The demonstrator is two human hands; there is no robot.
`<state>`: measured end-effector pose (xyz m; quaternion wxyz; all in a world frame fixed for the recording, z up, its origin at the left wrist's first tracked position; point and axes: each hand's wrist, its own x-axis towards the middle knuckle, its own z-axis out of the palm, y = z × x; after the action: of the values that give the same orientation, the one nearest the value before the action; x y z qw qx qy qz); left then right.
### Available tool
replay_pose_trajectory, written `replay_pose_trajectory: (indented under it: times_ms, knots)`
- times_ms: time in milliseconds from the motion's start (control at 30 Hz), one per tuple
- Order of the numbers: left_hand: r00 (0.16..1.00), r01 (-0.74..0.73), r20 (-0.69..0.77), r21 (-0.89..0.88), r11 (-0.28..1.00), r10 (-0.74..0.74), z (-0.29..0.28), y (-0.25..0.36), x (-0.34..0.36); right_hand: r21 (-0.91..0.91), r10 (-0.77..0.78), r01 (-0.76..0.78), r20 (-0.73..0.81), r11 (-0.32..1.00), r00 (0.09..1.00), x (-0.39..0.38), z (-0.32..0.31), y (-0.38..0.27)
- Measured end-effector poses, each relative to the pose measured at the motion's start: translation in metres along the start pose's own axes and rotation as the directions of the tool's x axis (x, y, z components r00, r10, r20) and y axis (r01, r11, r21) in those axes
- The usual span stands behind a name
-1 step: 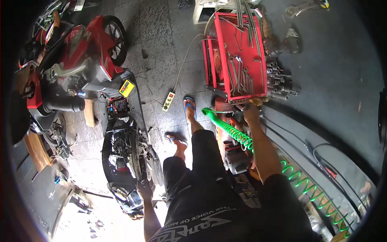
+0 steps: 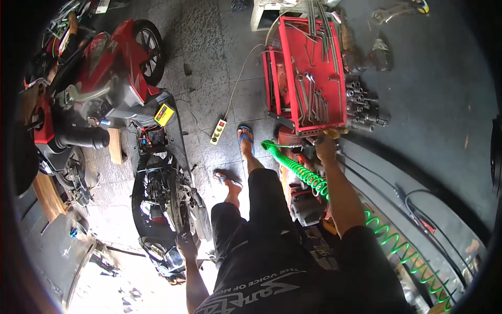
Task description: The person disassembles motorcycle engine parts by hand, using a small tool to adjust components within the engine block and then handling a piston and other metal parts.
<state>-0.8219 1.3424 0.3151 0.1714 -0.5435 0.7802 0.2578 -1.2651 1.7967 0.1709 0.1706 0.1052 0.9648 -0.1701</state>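
My right hand point(image 2: 325, 147) reaches forward to the front edge of a red tool cart point(image 2: 286, 63). Its fingers are closed around a yellow-handled tool point(image 2: 334, 133) at that edge. Several wrenches point(image 2: 312, 102) lie on the cart's top tray, and a cluster of sockets point(image 2: 362, 104) sits at its right side. My left hand point(image 2: 185, 245) rests low on a stripped black scooter point(image 2: 164, 188); I cannot make out whether it grips the frame. A green coiled air hose point(image 2: 298, 168) runs under my right forearm.
A red motorcycle point(image 2: 99, 57) is parked at the far left beside the scooter. A white power strip point(image 2: 218, 131) lies on the tiled floor ahead of my sandalled feet point(image 2: 246, 138). Black cables point(image 2: 397, 193) and an orange machine point(image 2: 303, 199) crowd the right side.
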Motion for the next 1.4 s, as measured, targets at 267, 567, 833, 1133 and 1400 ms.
replay_pose_trajectory:
  times_ms: [267,567,833,1133,1400]
  knots:
    - [0.998,0.06,0.039,-0.064,0.996,-0.057,-0.004,0.055,0.007,-0.19,-0.221,0.221,0.021,0.957,0.975,0.037,0.004,0.01]
    - [0.993,0.007,0.121,-0.029,1.0,-0.003,0.01,0.041,0.039,-0.259,-0.296,0.258,-0.118,0.931,0.948,0.04,0.014,0.025]
    - [0.971,0.012,0.241,-0.01,1.0,-0.009,0.033,0.025,0.079,0.194,0.047,-0.051,0.025,0.98,0.999,-0.036,-0.002,-0.084]
    - [0.915,0.217,0.36,-0.052,0.975,-0.184,0.091,0.009,0.098,0.203,-0.115,0.05,0.323,0.978,0.939,-0.073,0.151,-0.079]
    - [0.912,0.257,0.358,-0.121,0.959,-0.2,0.143,-0.023,0.098,0.751,0.222,-0.378,0.306,0.541,0.926,0.055,0.206,-0.102]
